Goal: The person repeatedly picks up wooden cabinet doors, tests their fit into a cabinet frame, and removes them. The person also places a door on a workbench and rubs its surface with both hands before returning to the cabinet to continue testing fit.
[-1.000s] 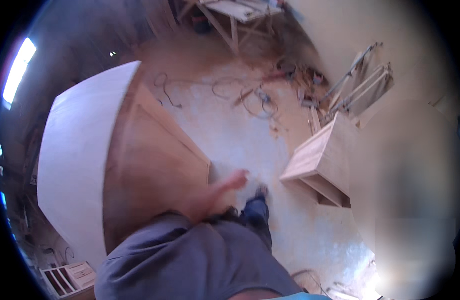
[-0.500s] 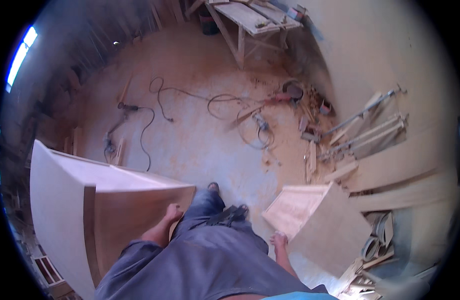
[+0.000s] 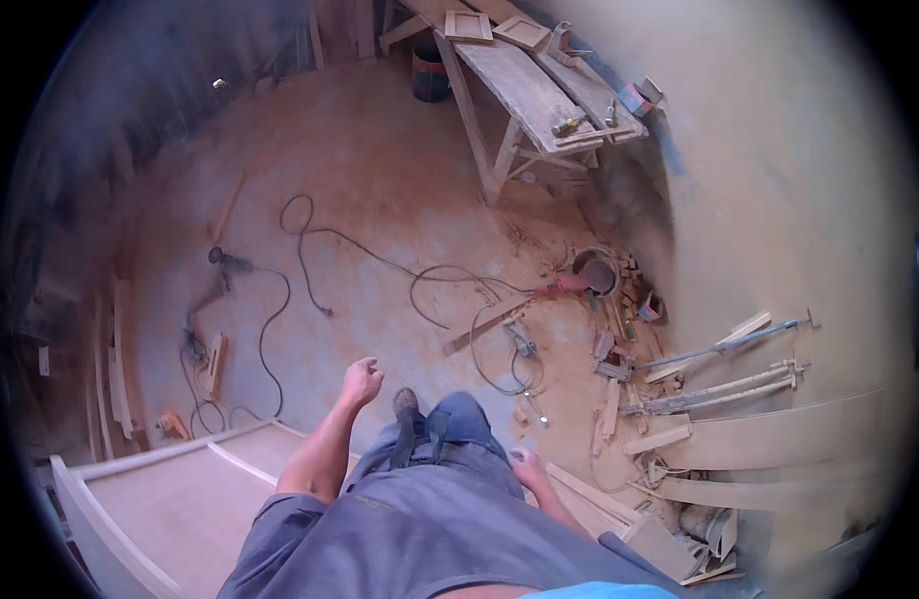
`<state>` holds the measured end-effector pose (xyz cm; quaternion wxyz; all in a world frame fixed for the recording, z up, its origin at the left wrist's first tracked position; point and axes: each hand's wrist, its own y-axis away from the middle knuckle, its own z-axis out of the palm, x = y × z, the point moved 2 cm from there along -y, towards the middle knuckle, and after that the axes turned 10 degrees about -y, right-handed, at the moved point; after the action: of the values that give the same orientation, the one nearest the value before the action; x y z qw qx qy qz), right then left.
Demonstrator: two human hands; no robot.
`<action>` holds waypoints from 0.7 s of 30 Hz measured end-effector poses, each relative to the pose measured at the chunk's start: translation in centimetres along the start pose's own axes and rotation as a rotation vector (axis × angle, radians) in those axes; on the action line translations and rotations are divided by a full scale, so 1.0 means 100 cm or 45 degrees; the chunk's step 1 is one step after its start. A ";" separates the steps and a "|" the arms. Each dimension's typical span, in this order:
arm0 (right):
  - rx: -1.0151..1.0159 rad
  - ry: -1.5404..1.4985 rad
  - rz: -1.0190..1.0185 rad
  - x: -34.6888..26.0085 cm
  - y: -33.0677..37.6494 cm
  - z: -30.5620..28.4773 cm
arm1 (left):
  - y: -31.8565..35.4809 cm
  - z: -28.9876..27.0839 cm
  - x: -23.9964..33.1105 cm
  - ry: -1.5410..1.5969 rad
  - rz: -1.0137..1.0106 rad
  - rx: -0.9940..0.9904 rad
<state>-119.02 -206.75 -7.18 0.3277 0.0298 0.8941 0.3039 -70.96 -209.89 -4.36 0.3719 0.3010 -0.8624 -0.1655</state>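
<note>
My left hand point(image 3: 363, 381) hangs over the floor ahead of my left hip, its fingers loosely bent and a little apart, with nothing in it. Below that forearm lies a large pale wooden cabinet point(image 3: 165, 499) with a raised frame and a cross strip. By my right hip, my right hand point(image 3: 527, 467) is loosely curled and appears to hold nothing. Nearest to it is a second wooden cabinet point(image 3: 589, 494), partly covered by my arm and shirt. No contact shows between either hand and the wood.
Power cords point(image 3: 365, 245) loop across the dusty floor. An angle grinder point(image 3: 230, 260) lies left, a red power tool point(image 3: 569, 285) right. Bar clamps point(image 3: 724, 344) and boards lean at the right wall. A wooden workbench point(image 3: 519, 85) and a dark bucket point(image 3: 430, 78) stand far off.
I have moved forward between the two cabinets, which now sit lower in view. My left hand has swung forward, away from the left cabinet; my right hand has left the right cabinet's edge.
</note>
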 end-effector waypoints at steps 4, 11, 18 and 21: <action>-0.230 0.013 0.339 0.059 -0.059 -0.004 | -0.085 -0.060 0.021 -0.007 -0.095 0.055; -0.563 0.653 0.214 -0.013 -0.211 -0.007 | -0.182 -0.077 -0.095 -0.302 -0.433 -0.095; 0.138 -0.287 -0.214 -0.267 -0.583 -0.097 | -0.235 -0.199 -0.031 0.342 -0.935 -0.015; 0.080 -0.843 -0.235 -0.452 -0.688 -0.181 | -0.293 -0.237 0.004 0.697 -1.007 0.166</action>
<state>-84.52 -283.64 -9.35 0.6250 0.0559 0.7471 0.2191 -41.98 -234.00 -3.27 0.4741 0.6610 -0.5608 -0.1546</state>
